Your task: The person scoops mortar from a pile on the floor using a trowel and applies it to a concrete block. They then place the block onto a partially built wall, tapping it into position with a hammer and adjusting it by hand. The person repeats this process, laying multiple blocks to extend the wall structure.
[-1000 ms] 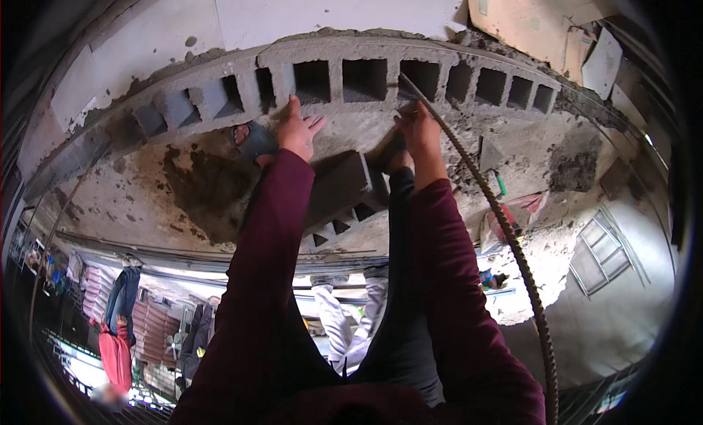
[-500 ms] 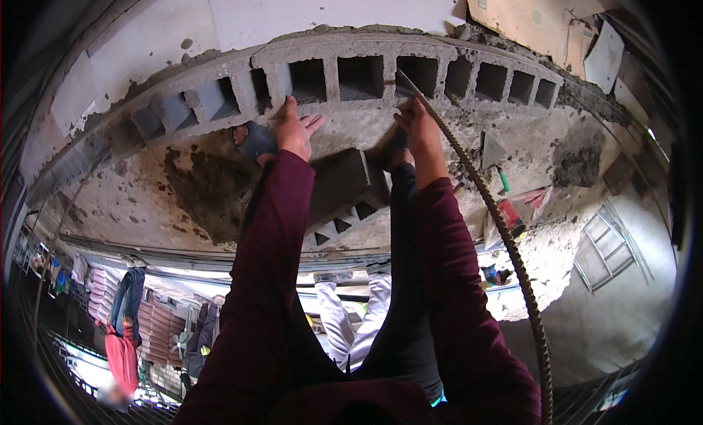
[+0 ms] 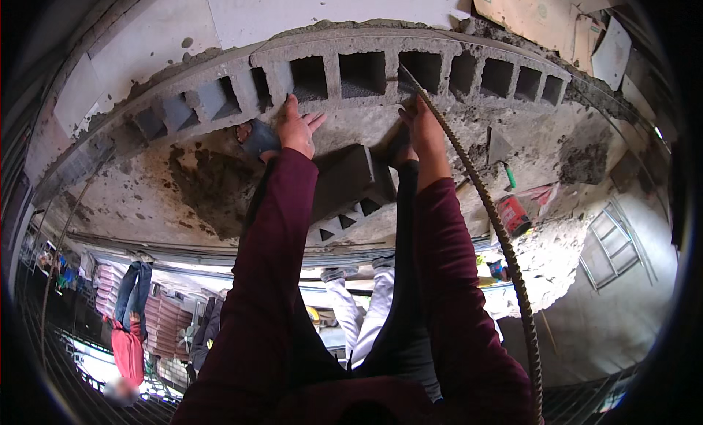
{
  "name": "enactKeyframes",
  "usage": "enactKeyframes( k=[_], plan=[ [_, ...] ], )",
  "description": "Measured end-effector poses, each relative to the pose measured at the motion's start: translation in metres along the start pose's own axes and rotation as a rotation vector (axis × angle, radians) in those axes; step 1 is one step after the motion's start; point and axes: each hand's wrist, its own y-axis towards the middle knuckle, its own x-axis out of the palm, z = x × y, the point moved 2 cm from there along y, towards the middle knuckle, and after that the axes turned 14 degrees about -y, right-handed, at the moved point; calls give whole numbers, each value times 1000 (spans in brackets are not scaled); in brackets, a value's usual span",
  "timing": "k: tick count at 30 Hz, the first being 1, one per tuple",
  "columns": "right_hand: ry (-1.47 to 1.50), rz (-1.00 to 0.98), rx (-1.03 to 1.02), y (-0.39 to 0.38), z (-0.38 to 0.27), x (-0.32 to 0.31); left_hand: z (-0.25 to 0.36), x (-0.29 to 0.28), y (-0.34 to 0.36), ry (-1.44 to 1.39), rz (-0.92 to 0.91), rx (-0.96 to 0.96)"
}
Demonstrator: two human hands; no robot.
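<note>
A row of grey concrete hollow blocks [image 3: 362,101] runs across the far side, their cells facing up. My left hand [image 3: 296,129] is at the near edge of a block in the middle, one digit against it and the other fingers spread to the right. Further right along that edge is my right hand [image 3: 425,128], its fingers stretched toward the block and partly hidden. A ribbed steel bar [image 3: 480,187] rises from a cell and passes just right of my right hand; whether they touch I cannot tell. A loose hollow block [image 3: 340,183] lies between my feet.
Wet mortar [image 3: 216,187] is heaped on the ground at left. A red container [image 3: 514,215] and a green-handled trowel [image 3: 508,172] lie at right, with a metal ladder [image 3: 614,245] beyond. A person in a red top [image 3: 127,352] stands behind, lower left. A pale wall [image 3: 293,7] borders the blocks.
The view has shifted slightly, so the surroundings sit a little differently. Both hands stay at the same places along the block's near edge.
</note>
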Motion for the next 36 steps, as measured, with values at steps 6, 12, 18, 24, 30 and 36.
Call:
enactKeyframes(
  k=[6, 12, 18, 24, 30, 36],
  plan=[
    [-77, -38, 50, -8, -3, 1, -3, -2, 0, 9, 98, -19],
    [-24, -55, 42, -5, -9, -1, 5, 2, -6, 96, -7, -54],
    [47, -105, 31, -10, -11, -11, 12, -19, -33, 252, -177, -298],
    [-64, -273, 8, -75, -39, -6, 46, -68, -93, 500, -198, -367],
    [22, -107, 84, -53, -23, -1, 70, -52, -74, 361, -121, -258],
    [265, -128, 97, -5, -6, 11, 48, -16, -12, 99, -191, -279]
  ],
)
